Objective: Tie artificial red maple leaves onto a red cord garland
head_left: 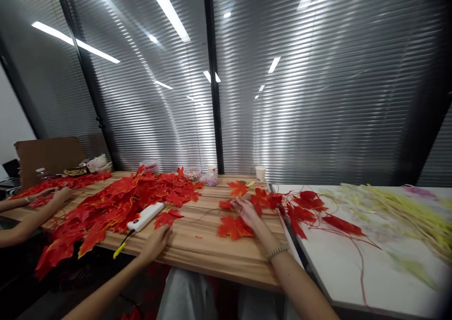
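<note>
My left hand (156, 242) rests near the front edge of the wooden table (201, 251), fingers curled at a single red maple leaf (167, 217); whether it grips the leaf I cannot tell. My right hand (247, 212) reaches forward with a beaded bracelet (277, 251) on the wrist, and its fingers pinch a thin vine of red leaves (296, 207) that trails right onto the white table. More red leaves (233, 227) lie just beside that hand.
A big heap of red leaves (116, 202) covers the table's left. On it lies a white power bank (145, 216) with a yellow-tipped cable (120, 248). Another person's arms (31, 211) reach in at left. A paper cup (260, 172), small containers (211, 176) and yellow-green stems (399, 207) stand farther off.
</note>
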Demonstrator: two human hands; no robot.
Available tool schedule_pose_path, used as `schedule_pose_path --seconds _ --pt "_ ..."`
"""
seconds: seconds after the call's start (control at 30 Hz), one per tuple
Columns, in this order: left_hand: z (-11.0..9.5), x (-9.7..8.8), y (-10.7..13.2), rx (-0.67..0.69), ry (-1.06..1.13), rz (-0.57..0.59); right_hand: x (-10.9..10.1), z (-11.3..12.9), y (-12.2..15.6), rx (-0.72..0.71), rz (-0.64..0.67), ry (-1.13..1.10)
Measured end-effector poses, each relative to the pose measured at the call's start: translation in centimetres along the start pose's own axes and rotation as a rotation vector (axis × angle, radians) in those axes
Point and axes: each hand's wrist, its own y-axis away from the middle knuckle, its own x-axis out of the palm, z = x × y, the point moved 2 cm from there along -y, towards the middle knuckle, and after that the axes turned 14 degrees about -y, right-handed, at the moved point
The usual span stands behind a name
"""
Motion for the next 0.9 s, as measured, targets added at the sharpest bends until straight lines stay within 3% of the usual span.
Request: schedule_pose_path --seconds 0.1,0.33,0.5,0.67,0.77,0.9 --pt "2.0 1.8 0.7 0.011 -0.243 -0.239 0.7 -0.7 0.4 0.025 0.043 0.033" --pt "4.0 1.2 -0.5 -0.039 -0.399 -0.383 2.3 -2.3 0.2 0.048 0.112 0.189" --pt "3.6 0.6 -1.0 -0.056 -0.437 -0.42 3.9 -3.4 0.7 0.12 0.251 0.361" --pt "2.3 0.5 -0.9 -0.022 -0.482 -0.405 5.1 -4.6 2.1 0.343 0.386 0.504" --pt "1.5 0.5 -0.6 -0.046 -0.477 -0.445 5.1 -4.6 2.6 0.44 0.389 0.537" --pt "1.2 0.6 0.2 -0.095 -0.456 -0.543 4.4 -3.1 2.9 0.446 0.317 0.508"
